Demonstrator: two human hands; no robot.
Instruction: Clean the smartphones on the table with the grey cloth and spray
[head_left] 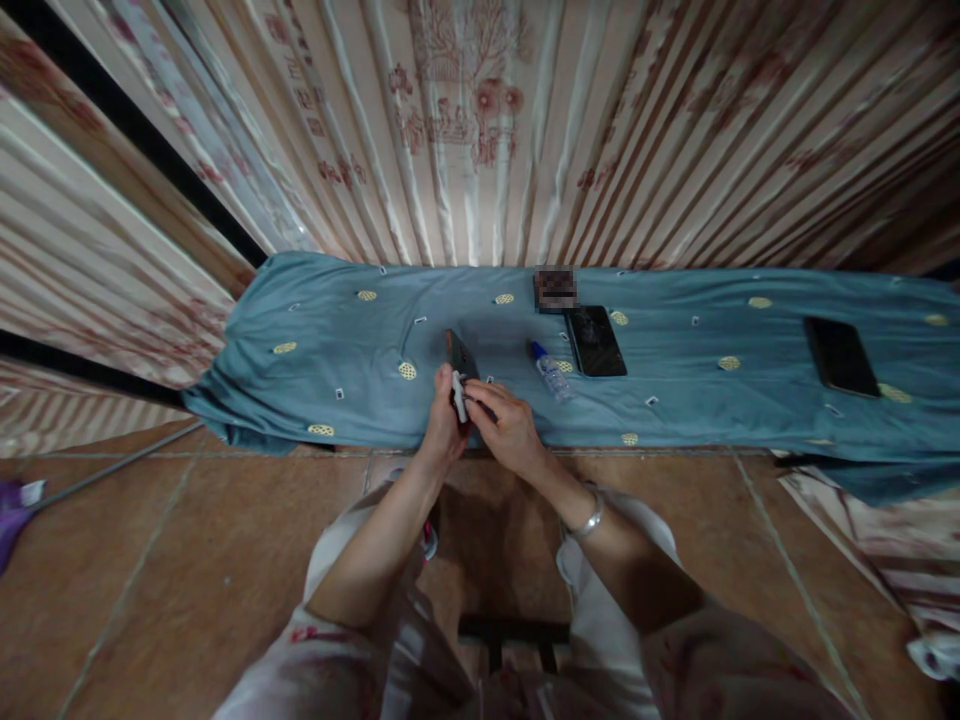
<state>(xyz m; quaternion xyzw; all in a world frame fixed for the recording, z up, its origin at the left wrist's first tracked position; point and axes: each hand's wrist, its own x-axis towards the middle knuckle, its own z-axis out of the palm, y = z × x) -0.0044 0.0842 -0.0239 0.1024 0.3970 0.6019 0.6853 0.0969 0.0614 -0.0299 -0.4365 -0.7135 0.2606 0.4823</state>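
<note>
My left hand (445, 425) is closed around the lower end of a phone (459, 350), which is tilted up on its edge above the blue cloth. At that lower end sits a small whitish piece (459, 397), too small to name. My right hand (510, 425) is beside it, thumb and fingers pinched together against the whitish piece. Whatever the right fingertips hold is hidden. Just right of my hands, a clear bottle with a blue cap (551, 372) lies on its side. Beyond it a dark phone (598, 341) lies flat, its screen showing pale marks.
A blue patterned cloth (360, 385) covers the long, narrow surface. A small blurred-out box (556, 289) touches the dark phone's far end. Farther right lies another black phone (841, 356). Curtains (480, 190) hang close behind, and dark poles (142, 140) stand at left.
</note>
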